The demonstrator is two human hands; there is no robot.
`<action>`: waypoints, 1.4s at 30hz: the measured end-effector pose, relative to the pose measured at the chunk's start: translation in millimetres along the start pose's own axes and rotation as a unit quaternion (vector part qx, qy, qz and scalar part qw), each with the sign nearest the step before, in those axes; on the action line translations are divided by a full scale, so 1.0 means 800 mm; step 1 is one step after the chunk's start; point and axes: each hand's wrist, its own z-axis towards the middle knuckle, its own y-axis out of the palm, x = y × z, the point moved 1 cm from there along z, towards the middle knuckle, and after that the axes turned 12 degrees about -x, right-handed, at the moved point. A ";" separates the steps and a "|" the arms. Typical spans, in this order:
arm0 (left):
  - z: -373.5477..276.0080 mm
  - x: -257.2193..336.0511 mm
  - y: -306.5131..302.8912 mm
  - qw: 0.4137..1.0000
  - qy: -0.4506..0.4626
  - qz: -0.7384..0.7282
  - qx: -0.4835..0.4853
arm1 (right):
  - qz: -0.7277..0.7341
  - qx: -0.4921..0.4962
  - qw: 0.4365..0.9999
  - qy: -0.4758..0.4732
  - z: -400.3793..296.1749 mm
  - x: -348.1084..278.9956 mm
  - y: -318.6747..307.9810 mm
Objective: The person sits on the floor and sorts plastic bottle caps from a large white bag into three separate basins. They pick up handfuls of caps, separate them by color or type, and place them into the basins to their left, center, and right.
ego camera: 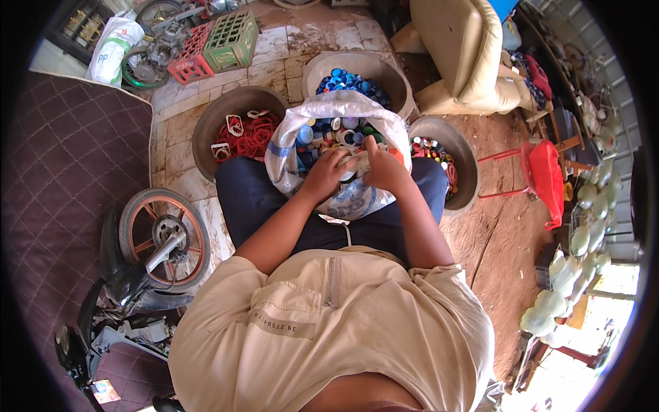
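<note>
A white woven plastic sack (283, 149) with its mouth rolled open stands between my knees, filled with mixed plastic bottle caps (323, 135). My left hand (327, 174) is inside the mouth at the near side, fingers bent over the caps beside a whitish piece (348, 174). Close to its right, my right hand (383, 166) reaches into the same sack, its index finger pointing away from me. The fingertips are partly hidden among the caps, so whether either hand grips one is unclear.
Around the sack are a basin (203, 129) of red rings, a basin (401, 92) of blue caps and a basin (469, 175) of small mixed caps. A motorbike wheel (135, 213) lies left. Crates (234, 44), an armchair (445, 41) and a red chair (545, 175) stand beyond.
</note>
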 end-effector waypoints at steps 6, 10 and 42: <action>-0.003 -0.016 0.013 0.993 -0.048 -0.089 0.068 | 0.130 0.075 0.983 -0.110 0.007 0.003 -0.006; 0.000 -0.017 0.011 0.980 -0.071 -0.147 0.114 | 0.320 0.006 0.947 0.013 0.009 -0.001 -0.006; 0.011 -0.009 -0.001 0.952 -0.135 -0.220 0.167 | 0.818 -0.108 0.549 -0.132 0.028 0.036 0.020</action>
